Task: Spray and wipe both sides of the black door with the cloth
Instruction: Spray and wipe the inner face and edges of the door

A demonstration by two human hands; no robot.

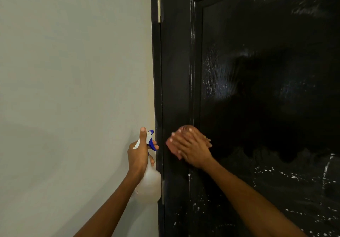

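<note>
Against the right half of the view stands the black door (257,89), upright, its long axis vertical and its broad face turned toward the camera. Its hinged edge runs down the left side, where a brass-coloured hinge (158,3) sits near the top beside the black frame (156,71). The door is painted in a glossy finish that mirrors light; a raised moulding outlines a recessed panel. White droplets and foamy streaks speckle the upper panel and, more densely, the lower part, while the middle band looks smeared and wet.

Right hand (189,147): fingers extended and laid flat against the door's left stile, just beside the moulding, pressing a pale pinkish cloth (185,128) to the surface. The cloth is mostly hidden under the palm and blurred; only its rounded edge shows above and left of the fingers.

Left hand (139,154): clenched around the neck of a spray bottle (150,183), thumb raised along the back of the head, a finger curled at the blue trigger. The bottle is translucent white plastic with a bulbous body, held upright, its blue-and-white nozzle directed toward the door frame.

Left of the frame lies a plain, matte, pale grey wall (73,89).
</note>
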